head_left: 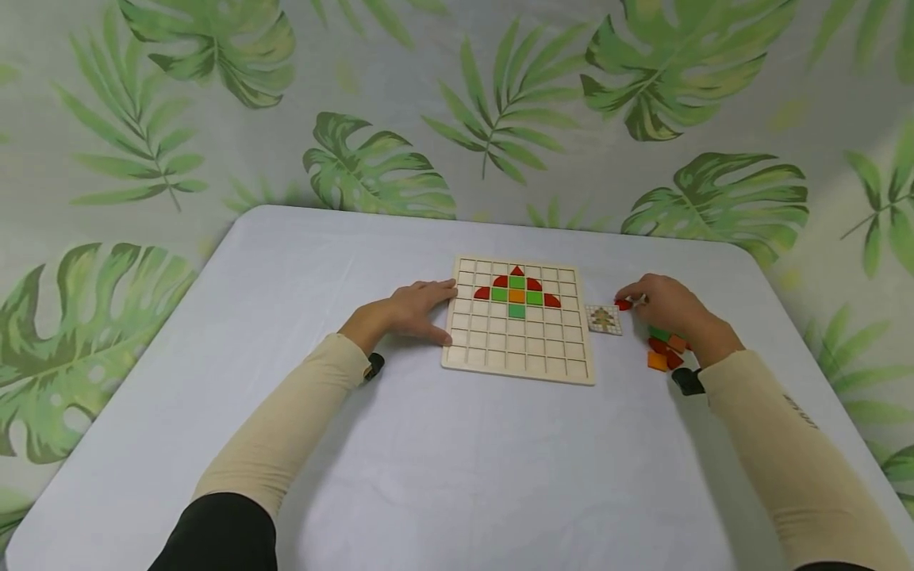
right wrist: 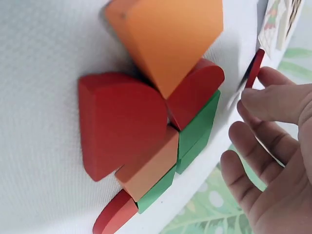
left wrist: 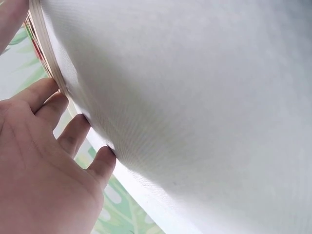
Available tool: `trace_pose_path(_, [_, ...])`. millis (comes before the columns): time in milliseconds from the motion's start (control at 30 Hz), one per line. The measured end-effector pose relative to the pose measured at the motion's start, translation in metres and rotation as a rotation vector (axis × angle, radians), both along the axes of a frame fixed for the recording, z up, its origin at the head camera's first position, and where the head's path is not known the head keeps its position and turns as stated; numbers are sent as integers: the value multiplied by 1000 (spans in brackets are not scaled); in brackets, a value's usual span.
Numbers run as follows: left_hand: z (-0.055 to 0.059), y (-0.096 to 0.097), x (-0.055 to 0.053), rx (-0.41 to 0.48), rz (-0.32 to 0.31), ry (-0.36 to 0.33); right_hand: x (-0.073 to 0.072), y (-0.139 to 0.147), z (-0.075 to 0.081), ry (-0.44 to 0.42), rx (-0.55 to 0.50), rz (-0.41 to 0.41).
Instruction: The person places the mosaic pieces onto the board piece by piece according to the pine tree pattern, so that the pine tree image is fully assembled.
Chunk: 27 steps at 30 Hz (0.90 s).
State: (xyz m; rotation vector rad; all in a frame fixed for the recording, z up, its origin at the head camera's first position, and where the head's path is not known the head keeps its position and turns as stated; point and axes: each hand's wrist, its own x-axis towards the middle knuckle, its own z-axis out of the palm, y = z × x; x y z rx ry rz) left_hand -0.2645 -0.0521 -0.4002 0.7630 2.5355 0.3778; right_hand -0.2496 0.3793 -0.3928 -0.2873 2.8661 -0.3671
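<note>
A wooden grid board (head_left: 500, 349) lies on the table, with red, green and orange blocks set in its upper squares. At its left edge is my left hand (head_left: 416, 309), fingers spread and fingertips touching the rim. The left wrist view shows the fingertips (left wrist: 103, 158) low against the tablecloth. To the right of the board, my right hand (head_left: 671, 301) pinches a red block (right wrist: 254, 69) between thumb and index finger, low over the cloth. Its other fingers (right wrist: 243, 173) are loosely bent. A small pattern card (head_left: 604, 319) lies between the board and this hand.
Beneath the right wrist is a loose pile of blocks: an orange block (right wrist: 180, 34), red quarter-round blocks (right wrist: 124, 124), green blocks (right wrist: 197, 131) and others. White cloth covers the table (head_left: 457, 476). Behind it hangs a leaf-patterned backdrop (head_left: 500, 159).
</note>
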Motion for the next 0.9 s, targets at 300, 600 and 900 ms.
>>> trace_pose_path(300, [0, 0, 0, -1, -1, 5, -5, -4, -3, 48, 52, -7])
trace_pose_path(600, [-1, 1, -1, -8, -6, 12, -4, -4, 0, 50, 90, -6])
trace_pose_path(900, [-1, 0, -1, -5, -4, 7, -5, 3, 2, 5, 174, -34])
